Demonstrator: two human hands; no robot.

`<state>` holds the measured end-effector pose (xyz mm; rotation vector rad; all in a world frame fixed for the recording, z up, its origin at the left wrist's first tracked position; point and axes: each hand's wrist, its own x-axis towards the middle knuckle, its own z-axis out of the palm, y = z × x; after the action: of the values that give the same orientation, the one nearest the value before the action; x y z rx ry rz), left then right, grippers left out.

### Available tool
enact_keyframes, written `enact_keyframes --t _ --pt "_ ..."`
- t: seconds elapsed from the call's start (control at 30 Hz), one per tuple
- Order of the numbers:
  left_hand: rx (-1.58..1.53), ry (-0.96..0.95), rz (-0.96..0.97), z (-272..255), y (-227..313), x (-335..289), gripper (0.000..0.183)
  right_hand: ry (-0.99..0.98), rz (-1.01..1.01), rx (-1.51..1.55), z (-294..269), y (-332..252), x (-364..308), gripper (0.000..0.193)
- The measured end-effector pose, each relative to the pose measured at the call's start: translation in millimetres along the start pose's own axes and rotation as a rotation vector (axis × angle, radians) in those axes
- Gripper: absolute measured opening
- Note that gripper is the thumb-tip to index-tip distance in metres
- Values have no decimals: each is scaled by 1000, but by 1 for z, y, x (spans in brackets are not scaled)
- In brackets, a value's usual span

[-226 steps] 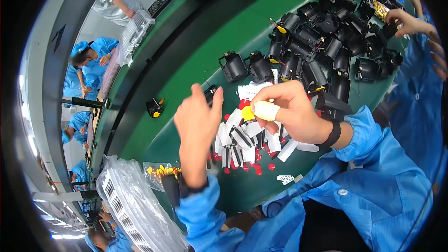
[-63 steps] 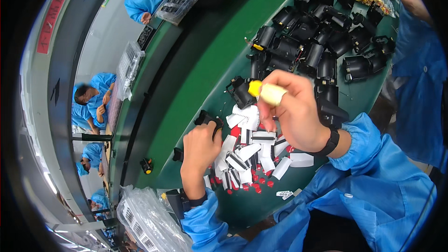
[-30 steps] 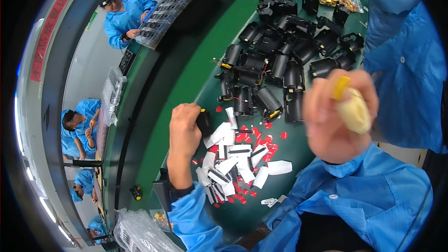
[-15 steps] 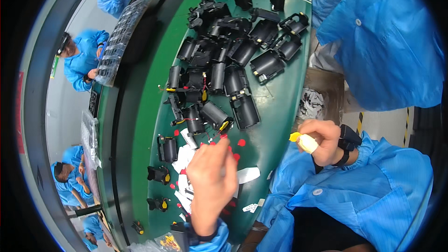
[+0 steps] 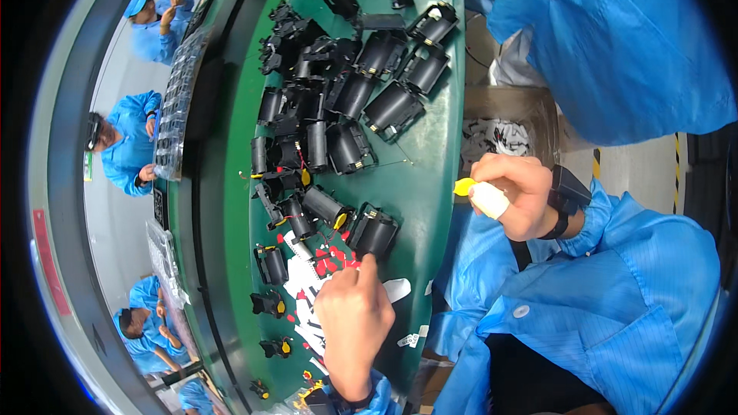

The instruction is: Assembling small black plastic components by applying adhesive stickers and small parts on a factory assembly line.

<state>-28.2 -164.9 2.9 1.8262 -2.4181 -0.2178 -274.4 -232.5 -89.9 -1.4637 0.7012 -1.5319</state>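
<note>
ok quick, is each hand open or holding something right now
Left hand: at the near edge of a black holder; grip cannot be told.
Right hand: closed, pinching a small yellow piece.

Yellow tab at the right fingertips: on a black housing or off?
Off: the right hand pinches the yellow tab at its fingertips, apart from the black housings.

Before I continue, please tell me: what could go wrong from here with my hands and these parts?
The small flat yellow piece, pinched in your right hand near the edge of the green tabletop, might fall beyond it if the grip loosens. Your left hand, beside loose white paper strips, could scatter them if it drags the curved black plastic holder nearest its fingers.
</note>
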Motion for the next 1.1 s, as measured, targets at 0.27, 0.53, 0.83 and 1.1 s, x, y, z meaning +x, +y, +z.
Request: enact_keyframes --t 0.27,0.53,0.83,1.1 --pt "314 127 -200 32 24 61 29 8 33 -19 6 -1 -5 10" --pt "-960 -33 -465 -16 26 -4 17 -474 582 772 32 -26 7 13" --pt "-1151 238 -492 -7 13 -70 26 -868 463 551 99 -31 26 14" --pt "-964 237 -396 -11 0 -96 29 -1005 48 143 117 -36 31 18"
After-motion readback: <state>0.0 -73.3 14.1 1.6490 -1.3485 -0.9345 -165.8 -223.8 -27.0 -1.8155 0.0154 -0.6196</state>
